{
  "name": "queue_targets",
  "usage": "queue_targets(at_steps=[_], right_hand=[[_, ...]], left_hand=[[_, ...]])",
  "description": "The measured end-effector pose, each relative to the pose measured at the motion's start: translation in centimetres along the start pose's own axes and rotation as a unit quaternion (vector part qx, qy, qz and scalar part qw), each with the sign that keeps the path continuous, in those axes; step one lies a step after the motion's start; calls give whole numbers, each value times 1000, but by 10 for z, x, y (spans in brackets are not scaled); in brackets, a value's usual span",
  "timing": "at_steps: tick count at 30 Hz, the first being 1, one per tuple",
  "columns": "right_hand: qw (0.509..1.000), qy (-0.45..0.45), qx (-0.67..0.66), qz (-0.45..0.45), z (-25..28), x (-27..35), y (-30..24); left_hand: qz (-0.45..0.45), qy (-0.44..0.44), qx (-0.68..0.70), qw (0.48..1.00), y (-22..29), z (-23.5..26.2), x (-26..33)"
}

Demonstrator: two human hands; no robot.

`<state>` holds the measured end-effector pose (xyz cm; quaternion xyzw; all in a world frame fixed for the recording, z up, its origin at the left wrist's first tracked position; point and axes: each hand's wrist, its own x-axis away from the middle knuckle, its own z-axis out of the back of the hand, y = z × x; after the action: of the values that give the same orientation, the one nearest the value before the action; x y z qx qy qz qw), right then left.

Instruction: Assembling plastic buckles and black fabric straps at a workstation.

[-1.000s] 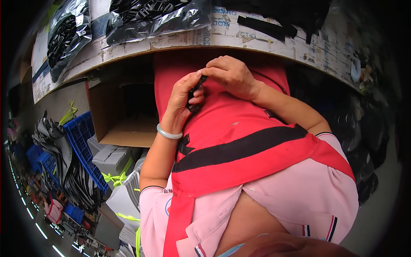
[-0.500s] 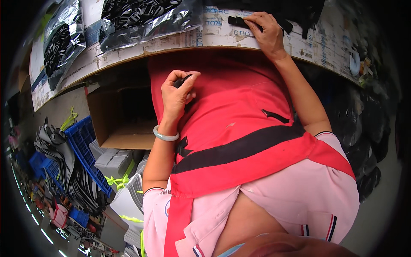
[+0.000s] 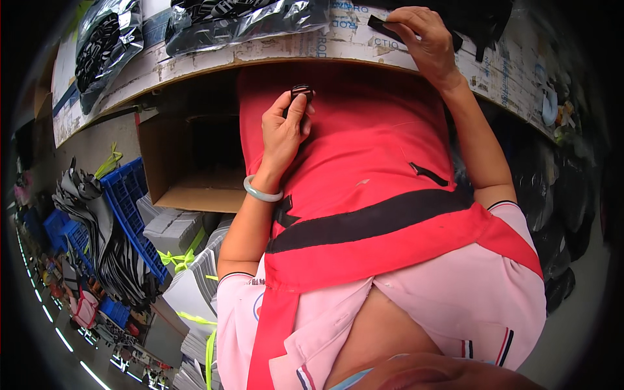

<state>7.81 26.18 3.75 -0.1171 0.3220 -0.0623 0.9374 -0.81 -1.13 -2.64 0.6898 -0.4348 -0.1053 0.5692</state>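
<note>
In front of the red apron [image 3: 351, 149], my left hand [image 3: 283, 133] is closed, pinching a small black plastic buckle [image 3: 301, 90] between thumb and fingers. A pale bangle circles that wrist. My right hand [image 3: 429, 49] reaches over the work table [image 3: 351, 49], thumb and fingertips closed on a black webbing strap [image 3: 382, 27]. The strap's left end sticks out past the fingertips, while its middle is hidden by the hand. Behind the right hand lies a heap of black fabric [image 3: 484, 26].
Clear plastic bags [image 3: 247, 32] of black plastic parts lie on the table's left side. Under its edge stands an open cardboard box [image 3: 195, 198]. Grey sheets [image 3: 172, 227] tied with yellow-green strips and a blue crate [image 3: 133, 208] are at the left; dark plastic bags [image 3: 552, 214] at the right.
My left hand has risen toward the table edge, and the buckle now shows above the fingertips. My right hand has shifted slightly right and up along the strap.
</note>
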Motion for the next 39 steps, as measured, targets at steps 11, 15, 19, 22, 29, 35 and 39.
queue_targets(at_steps=[11, 15, 19, 22, 29, 35, 39], right_hand=[[629, -313, -556, -444, -25, 21, -102], [574, -279, -585, -501, -38, 29, -104], [493, -233, -654, -524, -47, 36, -103], [489, -181, -681, -514, -49, 34, -109], [492, -257, -669, -494, -55, 37, -92], [629, -267, -584, -438, -50, 37, -98], [771, -76, -570, -275, -34, 29, -113]], left_hand=[[2, 21, 44, 999, 8, -3, 2], [-33, 28, 13, 999, 1, -1, 2], [-58, 64, -41, 995, -7, -2, -1], [-246, 75, -220, 941, -8, 0, -6], [-184, 3, -197, 963, -1, 11, -7], [152, -46, 189, 969, 9, 20, -7], [69, 77, 74, 992, 21, -3, -6]])
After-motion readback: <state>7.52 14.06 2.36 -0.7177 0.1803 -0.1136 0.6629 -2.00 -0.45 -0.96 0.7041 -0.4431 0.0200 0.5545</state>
